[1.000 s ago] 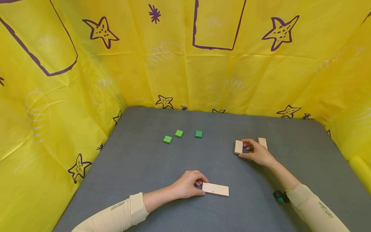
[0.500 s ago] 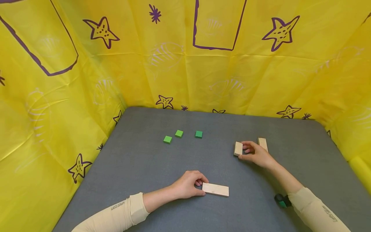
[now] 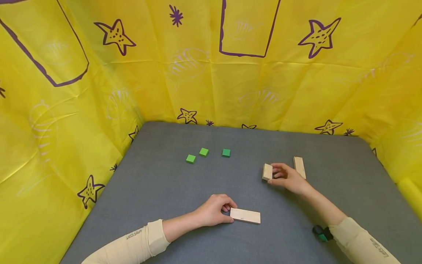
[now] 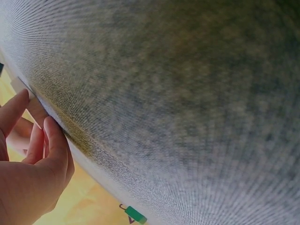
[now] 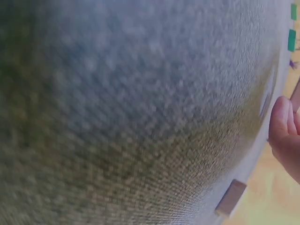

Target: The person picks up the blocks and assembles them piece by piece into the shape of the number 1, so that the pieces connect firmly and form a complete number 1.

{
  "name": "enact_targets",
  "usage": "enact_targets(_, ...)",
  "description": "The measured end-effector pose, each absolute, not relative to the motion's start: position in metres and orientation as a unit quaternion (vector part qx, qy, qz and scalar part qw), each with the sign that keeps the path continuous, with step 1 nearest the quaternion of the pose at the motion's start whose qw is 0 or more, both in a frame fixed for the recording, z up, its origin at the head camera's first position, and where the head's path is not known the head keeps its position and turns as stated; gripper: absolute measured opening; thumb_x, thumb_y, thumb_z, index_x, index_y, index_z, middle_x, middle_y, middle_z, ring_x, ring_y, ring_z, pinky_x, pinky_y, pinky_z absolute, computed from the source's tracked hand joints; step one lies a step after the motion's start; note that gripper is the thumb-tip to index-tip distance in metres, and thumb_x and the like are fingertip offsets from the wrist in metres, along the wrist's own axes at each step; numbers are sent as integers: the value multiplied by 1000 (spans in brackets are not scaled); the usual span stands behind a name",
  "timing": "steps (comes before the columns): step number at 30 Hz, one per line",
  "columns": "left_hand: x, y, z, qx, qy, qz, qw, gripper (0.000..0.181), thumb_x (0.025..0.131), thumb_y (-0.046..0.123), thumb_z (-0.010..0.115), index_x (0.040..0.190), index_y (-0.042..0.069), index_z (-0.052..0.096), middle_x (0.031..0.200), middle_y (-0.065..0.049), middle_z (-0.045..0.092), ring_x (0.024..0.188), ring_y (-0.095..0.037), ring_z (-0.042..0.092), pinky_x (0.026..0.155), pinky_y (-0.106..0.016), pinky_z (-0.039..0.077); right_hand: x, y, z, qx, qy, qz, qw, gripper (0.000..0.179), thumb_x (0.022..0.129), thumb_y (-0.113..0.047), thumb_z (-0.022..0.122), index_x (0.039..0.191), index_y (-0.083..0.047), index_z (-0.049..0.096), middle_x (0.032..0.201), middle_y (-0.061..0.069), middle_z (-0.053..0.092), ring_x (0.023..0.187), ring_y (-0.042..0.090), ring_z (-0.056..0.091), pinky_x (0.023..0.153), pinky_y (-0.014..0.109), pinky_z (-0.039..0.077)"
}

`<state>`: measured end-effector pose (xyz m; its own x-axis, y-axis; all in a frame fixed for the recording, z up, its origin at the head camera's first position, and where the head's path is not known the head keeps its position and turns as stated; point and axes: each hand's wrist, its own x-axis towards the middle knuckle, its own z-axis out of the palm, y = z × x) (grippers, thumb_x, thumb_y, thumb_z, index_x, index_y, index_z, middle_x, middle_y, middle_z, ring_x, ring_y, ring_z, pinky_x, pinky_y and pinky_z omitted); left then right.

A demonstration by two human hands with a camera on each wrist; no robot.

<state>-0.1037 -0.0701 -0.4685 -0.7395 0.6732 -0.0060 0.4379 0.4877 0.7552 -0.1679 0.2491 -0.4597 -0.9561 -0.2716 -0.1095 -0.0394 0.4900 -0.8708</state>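
My left hand pinches the left end of a plain wooden block lying flat near the middle front of the table. In the left wrist view the thumb and fingertips meet this pale block. Farther back on the right, my right hand grips a second wooden block by its right side, partly covered by the fingers; it seems lifted slightly off the surface. Only a sliver of that block shows in the right wrist view. Just behind the right hand lies a third wooden block.
Two light green square tiles and one darker green tile lie at the back of the grey table. Yellow patterned cloth walls in the back and sides. A dark strap-like device is at the right wrist.
My right hand has moved a little left and nearer with its block, which now tilts slightly, uncovering more of the third block. The left hand and its block have stayed still.
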Motion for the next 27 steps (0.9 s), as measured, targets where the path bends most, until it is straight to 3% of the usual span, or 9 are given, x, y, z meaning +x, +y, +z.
enact_targets(27,-103,-70,-468,317,853,384,160,27,78,7,82,103,9,71,91,6,61,81,-4,55,73,-15,46,-140,214,-465,-129,847,-494,146,63,79,-20,82,130,2,51,113,12,58,100,25,56,84,25,50)
